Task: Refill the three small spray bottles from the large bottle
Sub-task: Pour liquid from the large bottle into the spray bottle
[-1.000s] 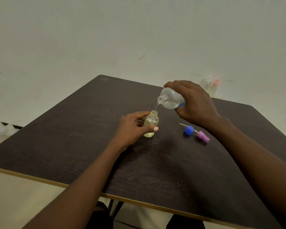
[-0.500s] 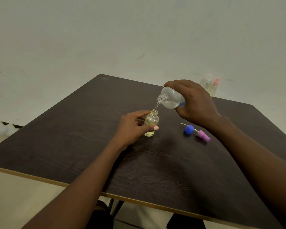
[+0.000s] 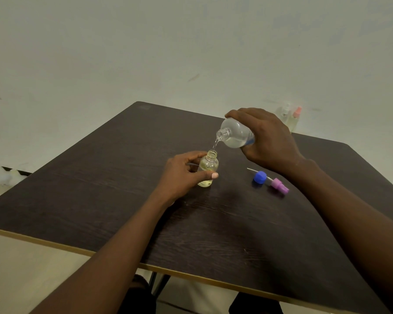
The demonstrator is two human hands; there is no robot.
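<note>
– Two hands at work; why both?
– One steadies, one pours. The left hand (image 3: 182,175) curls thumb and fingers round the small bottle (image 3: 208,165). That bottle stands upright near the middle of the table (image 3: 100,177), with its long axis vertical and its open mouth facing up. I'd judge the grip is there so that so light a bottle doesn't tip or skate under the stream.
– And the right?
– The right hand (image 3: 268,137) is wrapped over the body of the large bottle (image 3: 235,134), held in the air just above and to the right of the small one. Its long axis lies close to level, tipped a little down, with the neck pointing left toward the small bottle's mouth. A thin stream (image 3: 214,145) falls from the lip into that mouth.
– Why so shallow a tilt?
– Likely for a thin stream. The neck below is narrow, and a steeper angle could slop over.
– How full is it?
– Yellowish liquid shows inside, but the fingers hide the exact level.
– What's lying to the right?
– A blue cap (image 3: 259,177) and a purple sprayer (image 3: 279,185) with its dip tube lie just beside each other. They were presumably set there within reach, leaving both necks open.
– The other two?
– A white-topped bottle (image 3: 284,114) and a pink-topped bottle (image 3: 295,117) stand at the far right edge, sprayers on, well apart from the pouring.
</note>
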